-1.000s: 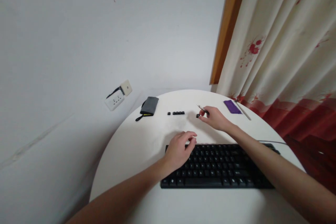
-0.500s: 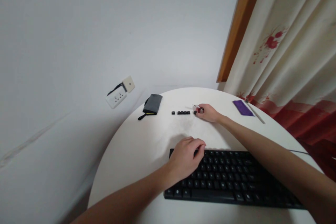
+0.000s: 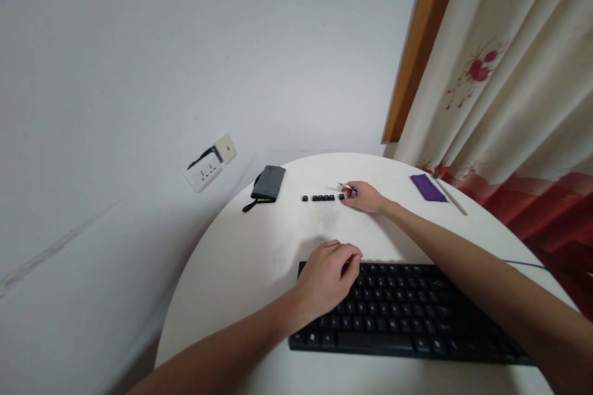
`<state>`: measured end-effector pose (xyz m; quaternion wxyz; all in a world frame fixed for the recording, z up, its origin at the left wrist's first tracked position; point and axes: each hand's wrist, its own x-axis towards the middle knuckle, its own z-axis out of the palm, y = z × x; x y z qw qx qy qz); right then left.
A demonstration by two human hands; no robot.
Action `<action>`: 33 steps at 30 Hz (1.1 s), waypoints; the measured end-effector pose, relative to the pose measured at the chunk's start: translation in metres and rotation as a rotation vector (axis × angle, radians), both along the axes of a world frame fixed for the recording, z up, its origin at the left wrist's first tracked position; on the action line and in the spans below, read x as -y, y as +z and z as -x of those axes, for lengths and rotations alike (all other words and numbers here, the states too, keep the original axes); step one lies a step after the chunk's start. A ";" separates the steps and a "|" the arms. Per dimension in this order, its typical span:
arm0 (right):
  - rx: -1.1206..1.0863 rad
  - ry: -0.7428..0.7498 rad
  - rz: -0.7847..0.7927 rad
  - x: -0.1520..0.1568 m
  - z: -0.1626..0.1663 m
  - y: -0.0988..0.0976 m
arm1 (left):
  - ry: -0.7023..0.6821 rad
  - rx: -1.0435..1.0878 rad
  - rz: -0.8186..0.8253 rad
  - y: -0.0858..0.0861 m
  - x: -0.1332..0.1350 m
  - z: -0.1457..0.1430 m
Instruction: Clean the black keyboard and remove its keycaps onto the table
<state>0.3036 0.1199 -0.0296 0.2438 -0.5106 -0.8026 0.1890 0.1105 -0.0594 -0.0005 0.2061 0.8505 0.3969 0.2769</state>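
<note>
My right hand (image 3: 367, 197) is closed around a thin pen-like tool (image 3: 346, 187) with a silvery end pointing left; its exact kind is unclear. The fingertips of that hand touch a small black keycap (image 3: 341, 196) on the white table. Just left of it lies a short row of black keycaps (image 3: 323, 198), and one separate keycap (image 3: 304, 198) sits farther left. My left hand (image 3: 330, 274) rests over the far left corner of a black keyboard (image 3: 375, 340), fingers curled and thumb against the forefinger. Whatever may be inside its grasp is hidden.
A grey pouch (image 3: 269, 184) with a black loop lies at the table's far left. On the right are a purple packet (image 3: 428, 187) and a pale stick (image 3: 451, 196). The keyboard cable (image 3: 523, 263) runs right. Wall and curtain (image 3: 467, 136) border the round table (image 3: 222, 284).
My right hand has shifted the keycap slightly left, closer to the row, with the tool still in its fingers. My left hand stays in place on the keyboard.
</note>
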 end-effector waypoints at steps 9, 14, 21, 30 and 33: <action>0.032 -0.020 0.012 0.000 0.002 0.001 | -0.021 -0.020 -0.009 0.001 0.000 -0.001; 0.039 -0.020 0.020 0.000 0.003 0.002 | -0.022 -0.033 -0.009 0.001 0.000 0.000; 0.046 -0.014 0.029 -0.001 0.003 0.001 | -0.019 -0.039 -0.015 -0.001 0.000 0.000; 0.054 -0.008 0.024 -0.004 0.002 -0.001 | -0.017 -0.039 -0.025 0.000 0.000 0.000; 0.051 0.000 0.023 -0.004 0.001 -0.002 | -0.014 -0.038 -0.026 -0.001 0.000 -0.001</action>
